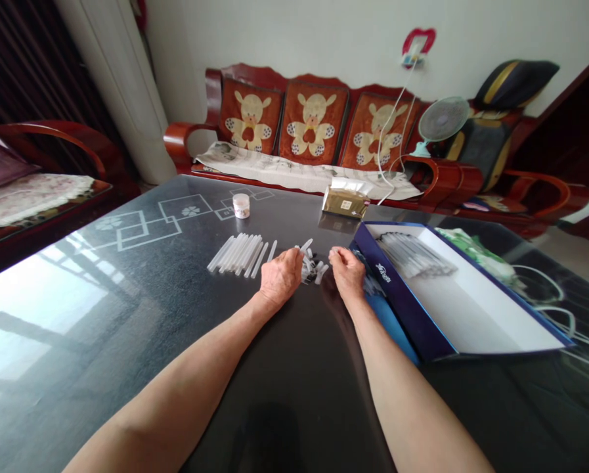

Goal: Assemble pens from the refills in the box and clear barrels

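On the dark, glossy table, both hands work close together, with a small pile of dark and clear bits lying between them. The left hand is curled, thumb toward fingers, at the pile's left edge; a short clear piece slants up just beside its fingertips, though I cannot tell whether it is gripped or only lies on the pile. The right hand is apart from the left, its fingers bent in toward the thumb; whether anything is pinched there cannot be told. Left of the left hand, whitish tubes lie side by side in a loose row, slanting away from the person, the rightmost one a little apart. Beyond them stands a small, pale jar, upright, and farther right a gold tissue box with white tissue showing at its top. Just right of the right hand sits a long blue box, open, with a white inside; more tubes lie bunched at its far end. A green and white cloth lies behind it. Past the table stands a red wooden bench with three bear cushions.
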Available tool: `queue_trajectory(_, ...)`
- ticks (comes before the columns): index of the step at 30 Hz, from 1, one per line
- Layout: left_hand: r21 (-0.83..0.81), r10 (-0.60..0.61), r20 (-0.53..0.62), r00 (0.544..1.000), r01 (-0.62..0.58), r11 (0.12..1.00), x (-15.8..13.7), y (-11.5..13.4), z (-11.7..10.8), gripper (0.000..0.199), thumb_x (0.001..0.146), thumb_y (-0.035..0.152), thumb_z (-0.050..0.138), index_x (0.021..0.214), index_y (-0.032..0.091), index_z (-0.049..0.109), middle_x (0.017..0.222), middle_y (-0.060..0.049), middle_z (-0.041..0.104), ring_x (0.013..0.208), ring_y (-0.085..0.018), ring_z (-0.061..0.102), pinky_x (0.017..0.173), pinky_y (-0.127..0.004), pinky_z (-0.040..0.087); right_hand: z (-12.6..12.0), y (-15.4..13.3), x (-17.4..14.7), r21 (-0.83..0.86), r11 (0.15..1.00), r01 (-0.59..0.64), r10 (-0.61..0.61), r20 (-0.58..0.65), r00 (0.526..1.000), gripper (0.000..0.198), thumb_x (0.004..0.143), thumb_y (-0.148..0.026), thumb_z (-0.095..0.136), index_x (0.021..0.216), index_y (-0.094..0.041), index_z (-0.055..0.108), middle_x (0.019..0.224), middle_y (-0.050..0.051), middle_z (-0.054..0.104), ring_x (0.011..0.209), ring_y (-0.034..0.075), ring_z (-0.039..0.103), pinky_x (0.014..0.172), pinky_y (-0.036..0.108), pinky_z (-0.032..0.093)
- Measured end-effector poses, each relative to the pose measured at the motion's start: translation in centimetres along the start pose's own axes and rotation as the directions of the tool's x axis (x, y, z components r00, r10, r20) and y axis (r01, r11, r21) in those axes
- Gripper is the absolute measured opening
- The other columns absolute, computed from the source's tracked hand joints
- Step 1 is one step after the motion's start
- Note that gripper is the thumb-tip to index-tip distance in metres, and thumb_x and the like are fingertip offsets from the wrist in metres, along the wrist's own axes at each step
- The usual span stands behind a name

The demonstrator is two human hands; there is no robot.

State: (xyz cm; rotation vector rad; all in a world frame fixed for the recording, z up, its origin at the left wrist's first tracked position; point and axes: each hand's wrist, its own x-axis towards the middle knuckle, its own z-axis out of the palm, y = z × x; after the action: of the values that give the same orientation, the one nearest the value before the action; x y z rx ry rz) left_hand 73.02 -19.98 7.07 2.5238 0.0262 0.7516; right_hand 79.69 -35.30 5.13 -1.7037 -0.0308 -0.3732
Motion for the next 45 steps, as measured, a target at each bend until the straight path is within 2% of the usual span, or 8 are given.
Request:
queue_trajectory(3, 0.024, -0.006, 0.012, 1.0, 0.006, 1.0, 0.0, -0.2, 0.1, 0.029, 0.096, 0.035, 0.036, 0.095, 0.02, 0.062, 0.087, -0.006, 0.07, 0.077, -0.017, 0.064, 0.06, -0.022, 0.035, 0.2, 0.2, 0.1, -0.25, 0.957, 0.145, -0.152, -0.006, 0.988, 0.026, 0.076, -0.039, 0.06, 0.089, -0.02, 0.072, 0.087, 0.005, 0.073, 0.082, 0.018, 0.064, 0.082, 0.029, 0.047)
queue_trajectory(7, 0.006, -0.012, 0.037, 0.999, 0.012, 1.0, 0.1, -0.1, 0.2, 0.027, 0.095, 0.035, 0.039, 0.095, 0.021, 0.062, 0.088, -0.007, 0.07, 0.08, -0.018, 0.065, 0.062, -0.022, 0.037, 0.3, 0.7, 0.5, -0.441, 0.869, 0.226, -0.233, 0.039, 0.972, 0.027, 0.075, -0.037, 0.058, 0.089, -0.019, 0.073, 0.085, 0.007, 0.071, 0.078, 0.02, 0.063, 0.082, 0.032, 0.047)
queue_trajectory(17, -0.061, -0.004, -0.005, 1.0, 0.004, 0.998, 0.0, 0.2, 0.2, 0.025, 0.093, 0.031, 0.043, 0.107, 0.019, 0.06, 0.098, -0.009, 0.069, 0.085, -0.018, 0.064, 0.069, -0.024, 0.043, 0.7, 0.7, 0.6, -0.557, 0.756, 0.344, -0.298, 0.174, 0.938, 0.034, 0.082, -0.031, 0.043, 0.089, -0.017, 0.073, 0.086, 0.011, 0.068, 0.083, 0.022, 0.061, 0.081, 0.032, 0.045)
queue_trajectory(23, 0.123, -0.058, -0.09, 0.994, 0.069, 0.99, 1.5, -1.0, -0.7, 0.028, 0.092, 0.036, 0.045, 0.094, 0.021, 0.068, 0.094, -0.01, 0.062, 0.092, -0.021, 0.059, 0.076, -0.028, 0.045, 0.8, 0.8, 0.7, -0.536, 0.782, 0.317, -0.289, 0.137, 0.947, 0.033, 0.081, -0.028, 0.043, 0.086, -0.017, 0.073, 0.085, 0.01, 0.069, 0.084, 0.021, 0.06, 0.081, 0.031, 0.045)
queue_trajectory(28, 0.317, -0.279, 0.11, 0.954, 0.233, 0.919, 3.9, -3.2, -2.7, 0.033, 0.091, 0.034, 0.044, 0.086, 0.016, 0.071, 0.095, -0.013, 0.065, 0.09, -0.023, 0.062, 0.074, -0.029, 0.047, 1.1, 1.1, 0.8, -0.537, 0.779, 0.322, -0.304, 0.126, 0.944, 0.03, 0.079, -0.027, 0.044, 0.081, -0.016, 0.072, 0.08, 0.01, 0.068, 0.079, 0.021, 0.059, 0.077, 0.031, 0.044)
queue_trajectory(35, 0.462, -0.408, 0.235, 0.882, 0.267, 0.845, 4.9, -3.3, -3.8, 0.032, 0.09, 0.032, 0.045, 0.091, 0.014, 0.071, 0.097, -0.014, 0.068, 0.092, -0.024, 0.065, 0.077, -0.031, 0.048, 1.3, 1.7, 0.9, -0.52, 0.778, 0.352, -0.342, 0.119, 0.932, 0.03, 0.077, -0.021, 0.043, 0.081, -0.015, 0.072, 0.081, 0.01, 0.069, 0.08, 0.02, 0.059, 0.079, 0.03, 0.044)
queue_trajectory(41, 0.468, -0.221, 0.191, 0.956, 0.109, 0.877, 3.6, -2.8, -2.8, 0.029, 0.092, 0.034, 0.043, 0.099, 0.018, 0.067, 0.104, -0.011, 0.062, 0.095, -0.024, 0.06, 0.074, -0.032, 0.048, 1.3, 1.5, 0.7, -0.521, 0.786, 0.332, -0.322, 0.114, 0.94, 0.03, 0.077, -0.02, 0.043, 0.082, -0.016, 0.073, 0.083, 0.009, 0.069, 0.08, 0.02, 0.06, 0.079, 0.029, 0.044)
queue_trajectory(45, 0.441, -0.056, 0.242, 0.969, -0.058, 0.895, 2.2, -1.8, -1.6, 0.029, 0.093, 0.03, 0.04, 0.095, 0.019, 0.068, 0.1, -0.01, 0.059, 0.097, -0.024, 0.056, 0.077, -0.031, 0.046, 1.4, 1.2, 0.7, -0.525, 0.792, 0.31, -0.3, 0.107, 0.948, 0.031, 0.079, -0.019, 0.043, 0.082, -0.015, 0.073, 0.084, 0.01, 0.069, 0.082, 0.019, 0.06, 0.081, 0.029, 0.044)
